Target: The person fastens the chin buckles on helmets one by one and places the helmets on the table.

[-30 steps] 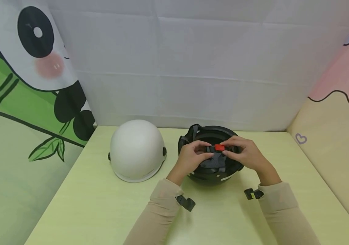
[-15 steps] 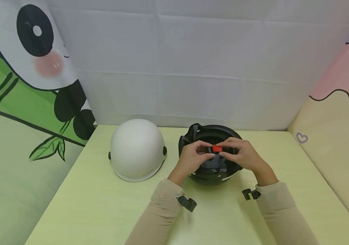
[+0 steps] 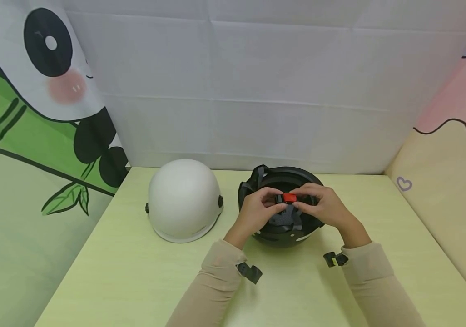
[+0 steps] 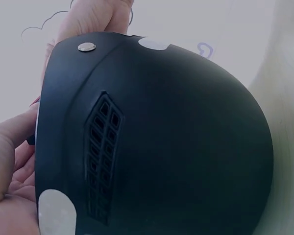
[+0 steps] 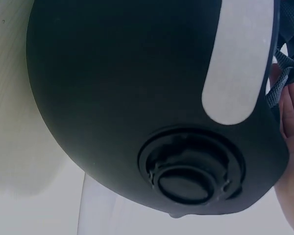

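A pale yellow-green table (image 3: 135, 281) is backed by a creased grey-white sheet (image 3: 233, 81) and flanked by cartoon-printed side panels, on one of which a small purple heart (image 3: 404, 183) is drawn. One buckle (image 3: 290, 197), red and black, is held above the opening of a black helmet (image 3: 275, 238). Its black end is pinched between thumb and fingers by the left hand (image 3: 257, 209), its red part likewise by the right hand (image 3: 324, 206); both grips are narrow. Whether the buckle is fastened cannot be told, as its ends are partly covered by fingertips.

The black helmet is rested on the table with its opening upward. Grey webbing (image 5: 281, 81) is seen at its rim, and much of its interior is hidden by the hands. One latticed vent (image 4: 103, 156), one silvery rivet (image 4: 86, 47) and two pale patches are shown by the left wrist view; one dial (image 5: 186, 183) and one long pale strip (image 5: 240, 58) by the right. The shell is cut off in both.

To its left, well apart from the hands, one white helmet (image 3: 184, 200) is set dome up, with two black side fittings visible. A tiny line of marking near its lower edge cannot be read. Two beige sleeves, each fitted with one black mount, are cut off by the lower edge.
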Demonstrator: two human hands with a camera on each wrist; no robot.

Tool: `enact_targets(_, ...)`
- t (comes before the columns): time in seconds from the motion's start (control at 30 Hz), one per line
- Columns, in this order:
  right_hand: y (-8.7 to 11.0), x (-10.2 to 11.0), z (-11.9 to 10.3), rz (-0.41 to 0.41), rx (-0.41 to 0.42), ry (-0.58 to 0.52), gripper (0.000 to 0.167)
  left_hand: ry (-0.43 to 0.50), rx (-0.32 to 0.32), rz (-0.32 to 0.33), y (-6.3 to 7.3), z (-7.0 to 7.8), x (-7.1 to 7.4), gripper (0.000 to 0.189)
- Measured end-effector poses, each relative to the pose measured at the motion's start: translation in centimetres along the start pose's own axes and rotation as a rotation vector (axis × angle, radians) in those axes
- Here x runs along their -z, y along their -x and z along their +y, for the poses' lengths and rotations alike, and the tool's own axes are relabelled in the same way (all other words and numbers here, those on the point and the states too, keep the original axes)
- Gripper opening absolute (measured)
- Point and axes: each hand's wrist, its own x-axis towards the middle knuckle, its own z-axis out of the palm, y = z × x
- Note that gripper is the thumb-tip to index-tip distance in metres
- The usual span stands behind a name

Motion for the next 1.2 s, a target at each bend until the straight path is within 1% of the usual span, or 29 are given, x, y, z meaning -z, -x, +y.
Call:
enact_targets(0.13,-0.02,0.07,-0.04,0.014,-0.012,0.004,0.027,-0.016,-0.033,0.003,-0.03,0.01,-0.14,0.033)
enact_targets(0.33,-0.04,0.17,-0.04,0.024,-0.025,0.017,0.027,-0.037,-0.063,0.013,-0.1,-0.17,-0.27,0.035)
enact_targets(0.4,-0.02,0.22,0.02,0.023,-0.031,0.024,0.029,-0.044,-0.081,0.01,-0.13,-0.2,-0.26,0.039)
enact_targets(0.57,0.16,0.42,0.17,0.023,-0.047,0.03,0.039,-0.096,-0.132,-0.001,-0.01,-0.13,-0.25,0.046)
enact_targets(0.63,0.25,0.48,0.19,0.026,-0.047,0.027,0.04,-0.119,-0.146,-0.001,0.05,-0.19,-0.28,0.045)
enact_targets(0.87,0.46,0.53,-0.03,0.028,-0.044,0.003,0.038,-0.135,-0.173,0.001,0.16,-0.2,-0.44,0.044)
enact_targets(1.1,0.58,0.59,-0.14,0.033,-0.043,0.0,0.037,-0.135,-0.219,0.037,0.34,0.06,-0.48,0.038)
enact_targets(1.2,0.65,0.66,-0.23,0.037,-0.039,0.0,0.037,-0.138,-0.229,0.049,0.48,0.17,-0.42,0.037)
